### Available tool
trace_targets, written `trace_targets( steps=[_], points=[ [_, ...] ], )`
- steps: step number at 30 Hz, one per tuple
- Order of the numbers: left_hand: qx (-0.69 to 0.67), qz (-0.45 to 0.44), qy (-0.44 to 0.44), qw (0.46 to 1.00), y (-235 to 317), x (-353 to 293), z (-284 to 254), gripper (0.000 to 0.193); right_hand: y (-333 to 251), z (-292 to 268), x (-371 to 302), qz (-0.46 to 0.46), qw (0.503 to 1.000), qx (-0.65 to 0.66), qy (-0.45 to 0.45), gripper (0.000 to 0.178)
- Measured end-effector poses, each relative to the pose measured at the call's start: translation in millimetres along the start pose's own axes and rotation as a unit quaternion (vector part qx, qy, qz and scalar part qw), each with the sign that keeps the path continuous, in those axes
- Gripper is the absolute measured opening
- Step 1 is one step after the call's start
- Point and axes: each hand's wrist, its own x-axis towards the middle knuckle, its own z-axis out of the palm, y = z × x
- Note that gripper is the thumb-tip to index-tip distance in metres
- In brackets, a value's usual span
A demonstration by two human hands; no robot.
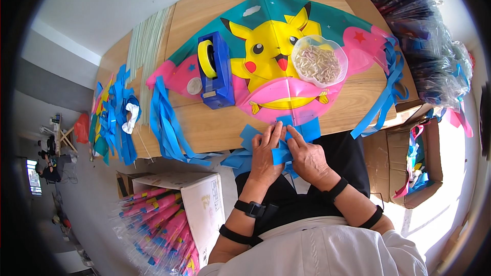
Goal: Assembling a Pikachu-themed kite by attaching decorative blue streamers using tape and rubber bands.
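Note:
A kite [266, 41] lies spread on the table, green at the top and pink at the sides, with a yellow cartoon creature printed on it. Blue fabric strips [310, 130] hang at its lower tip, over the table's near edge. My left hand [267, 154] is closed on these strips, fingertips by the kite's bottom point. Right beside it, my right hand [310, 161] pinches the blue material too, and a folded blue piece shows between the hands. What lies under the fingers is hidden.
On the kite stand a blue tape dispenser [221, 74] with yellow tape and a clear bowl [319, 61] of small pale pieces. Thin white rods [148, 41] lie left on the table [220, 128]. Boxes [209, 209] of bagged kites and an open carton [434, 158] flank my legs.

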Motion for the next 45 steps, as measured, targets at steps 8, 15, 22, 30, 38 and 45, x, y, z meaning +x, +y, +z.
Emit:
trace_targets(
  steps=[8, 15, 22, 30, 38, 45],
  points=[
    [-0.012, -0.005, -0.001, 1.000, -0.1, -0.5, -0.3, 0.054, -3.2, -1.6, -0.2, 0.016, 1.000, -0.006, -0.024, 0.037],
    [-0.069, -0.062, 0.136, 0.986, -22.0, 10.8, -40.2, 0.047, -3.7, -1.4, -0.3, 0.001, 0.998, -0.055, -0.035, 0.055],
    [-0.121, -0.298, 0.270, 0.908, -115.0, 52.6, -106.4, 0.020, -16.1, -1.9, 3.6, 0.002, 0.993, -0.100, -0.061, 0.051],
    [-0.350, -0.422, 0.144, 0.824, -129.5, 86.7, -117.6, 0.013, -15.3, -2.7, 3.5, 0.004, 0.993, -0.098, -0.062, 0.049],
    [-0.467, -0.424, 0.164, 0.759, -152.1, 84.8, -100.2, 0.009, -14.7, -2.6, 3.7, 0.002, 0.994, -0.098, -0.050, 0.048],
    [-0.617, -0.331, 0.231, 0.676, -139.3, 65.5, -95.1, 0.007, -15.8, -2.8, 2.9, 0.003, 0.994, -0.095, -0.050, 0.048]
  ],
)
